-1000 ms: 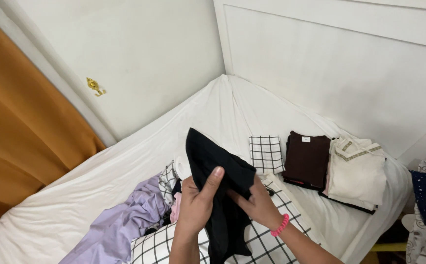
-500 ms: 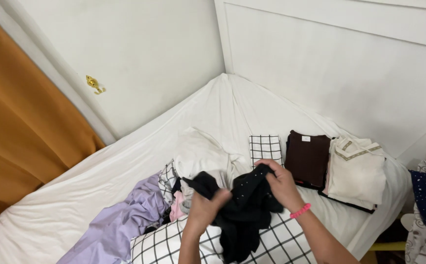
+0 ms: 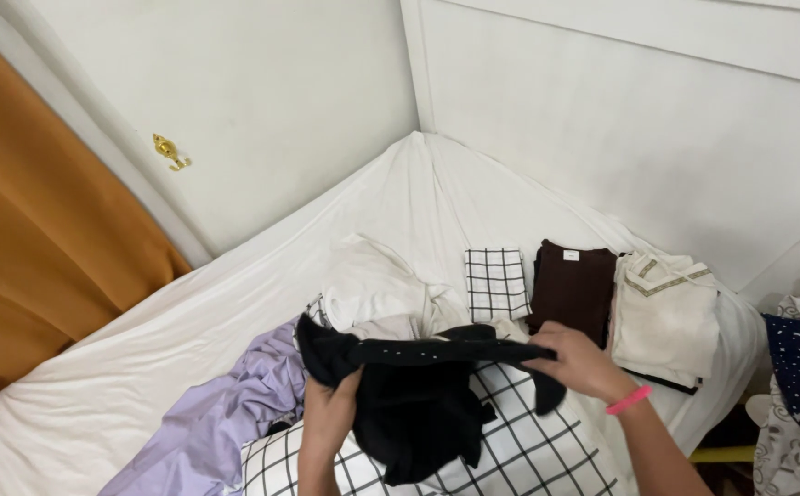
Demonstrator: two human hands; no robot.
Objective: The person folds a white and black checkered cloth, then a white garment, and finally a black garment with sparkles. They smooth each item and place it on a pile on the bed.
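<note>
- My left hand point(image 3: 331, 413) grips the black garment point(image 3: 414, 404) at its 9 o'clock end, fingers closed on the cloth.
- My right hand point(image 3: 579, 363), a pink band at the wrist, pinches the same garment at its 3 o'clock end; the top edge runs stretched between both hands.
- The garment hangs over a black-and-white checked cloth point(image 3: 519, 450), low in the middle of my view.
- At 9 o'clock of it lies a lilac cloth point(image 3: 225, 413); at 12 o'clock, a crumpled white top point(image 3: 372, 285).
- At 2 o'clock sit three folded pieces on the white bedsheet point(image 3: 142, 367): a checked one point(image 3: 496, 283), a dark brown one point(image 3: 573, 289) and a cream one point(image 3: 664, 317).
</note>
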